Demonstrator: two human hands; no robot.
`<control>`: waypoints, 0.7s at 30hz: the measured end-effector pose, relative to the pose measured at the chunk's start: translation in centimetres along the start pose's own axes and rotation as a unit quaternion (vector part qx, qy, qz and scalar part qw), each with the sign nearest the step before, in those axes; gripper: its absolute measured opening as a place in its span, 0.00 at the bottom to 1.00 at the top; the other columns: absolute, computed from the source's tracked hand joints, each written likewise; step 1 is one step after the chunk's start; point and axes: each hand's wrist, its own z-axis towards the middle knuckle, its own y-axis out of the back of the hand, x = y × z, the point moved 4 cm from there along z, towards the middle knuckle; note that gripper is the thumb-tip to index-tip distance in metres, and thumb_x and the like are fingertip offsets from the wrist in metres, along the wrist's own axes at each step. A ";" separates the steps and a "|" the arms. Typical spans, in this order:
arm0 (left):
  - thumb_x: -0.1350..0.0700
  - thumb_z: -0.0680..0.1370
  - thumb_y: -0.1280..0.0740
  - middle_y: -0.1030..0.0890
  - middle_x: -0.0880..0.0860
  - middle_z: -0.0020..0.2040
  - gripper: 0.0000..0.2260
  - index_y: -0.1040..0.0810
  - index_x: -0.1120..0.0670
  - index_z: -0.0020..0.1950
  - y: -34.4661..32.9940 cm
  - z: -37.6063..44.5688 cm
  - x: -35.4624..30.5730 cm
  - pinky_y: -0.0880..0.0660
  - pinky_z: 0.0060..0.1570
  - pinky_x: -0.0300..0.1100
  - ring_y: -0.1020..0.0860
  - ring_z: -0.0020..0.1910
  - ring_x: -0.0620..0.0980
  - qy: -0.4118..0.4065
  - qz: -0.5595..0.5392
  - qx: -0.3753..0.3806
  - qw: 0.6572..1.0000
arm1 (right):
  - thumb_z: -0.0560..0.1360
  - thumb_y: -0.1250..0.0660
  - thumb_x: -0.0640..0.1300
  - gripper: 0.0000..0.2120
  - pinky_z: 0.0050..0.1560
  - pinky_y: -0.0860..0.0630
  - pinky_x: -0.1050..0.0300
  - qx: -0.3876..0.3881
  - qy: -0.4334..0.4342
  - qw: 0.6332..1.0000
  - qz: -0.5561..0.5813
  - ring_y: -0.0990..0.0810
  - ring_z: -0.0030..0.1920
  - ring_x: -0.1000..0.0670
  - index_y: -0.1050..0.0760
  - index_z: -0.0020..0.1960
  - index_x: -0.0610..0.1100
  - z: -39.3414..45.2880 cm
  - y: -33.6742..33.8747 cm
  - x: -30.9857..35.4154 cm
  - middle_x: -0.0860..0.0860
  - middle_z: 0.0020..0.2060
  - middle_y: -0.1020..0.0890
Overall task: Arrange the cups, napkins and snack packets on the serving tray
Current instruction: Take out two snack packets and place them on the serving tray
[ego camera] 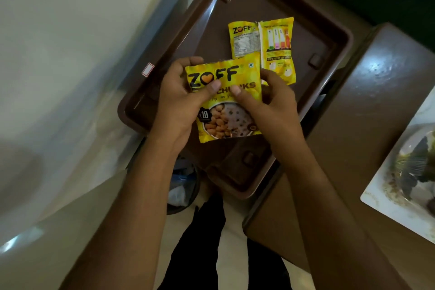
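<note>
We have a yellow packet (227, 99) pinched in both hands over the near half of the brown tray (339, 37), face up with its printed front toward us. Our left hand (182, 99) is clamped on the packet's left edge, thumb across the front near the logo and fingers curled behind; our right hand (270, 101) is clamped on the right edge the same way, thumb on the front. We cannot tell whether the packet's lower edge already touches the tray or hangs just above it. A second packet (263, 47) lies flat on the tray toward its far right corner, back side up, its near edge tucked under the one we hold. We judge these packets to be light, thin and crinkly, with loose contents that shift, so the film will bend and slide rather than stay stiff; the sealed side edges, where we hold now, are the firmest places to grip, and only a gentle squeeze is needed. No cups or napkins show on the tray. A white plate (386, 195) sits on the counter (367, 106) at the right edge.
</note>
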 end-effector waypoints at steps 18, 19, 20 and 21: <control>0.59 0.76 0.22 0.10 0.51 0.56 0.12 0.15 0.50 0.58 2.1 0.3 0.7 0.16 0.60 0.54 0.12 0.57 0.51 0.023 -0.017 -0.009 1.000 | 0.75 0.26 0.55 0.27 0.62 0.24 0.46 -0.249 0.024 0.926 -0.284 0.22 0.62 0.44 0.26 0.66 0.40 3.5 2.9 1.5 0.45 0.61 0.20; 0.59 0.77 0.22 0.11 0.51 0.56 0.12 0.15 0.50 0.59 2.2 0.3 0.7 0.16 0.59 0.53 0.12 0.57 0.51 0.016 -0.016 -0.017 1.000 | 0.74 0.25 0.56 0.30 0.62 0.24 0.46 -0.227 0.017 0.922 -0.314 0.22 0.63 0.42 0.29 0.68 0.40 4.2 2.6 1.4 0.44 0.62 0.21; 0.59 0.77 0.23 0.11 0.51 0.57 0.13 0.16 0.51 0.60 2.2 0.3 0.7 0.16 0.59 0.52 0.12 0.57 0.51 0.013 -0.015 -0.025 1.000 | 0.72 0.24 0.56 0.33 0.61 0.25 0.49 -0.207 0.012 0.922 -0.326 0.22 0.64 0.42 0.31 0.69 0.41 4.6 2.3 1.4 0.44 0.63 0.22; 0.60 0.77 0.23 0.11 0.51 0.57 0.13 0.16 0.52 0.61 2.3 0.5 0.5 0.16 0.59 0.52 0.12 0.57 0.51 0.012 -0.015 -0.027 0.999 | 0.71 0.22 0.55 0.34 0.57 0.27 0.53 -0.197 0.008 0.926 -0.323 0.22 0.64 0.42 0.32 0.69 0.41 5.1 2.0 1.5 0.44 0.63 0.22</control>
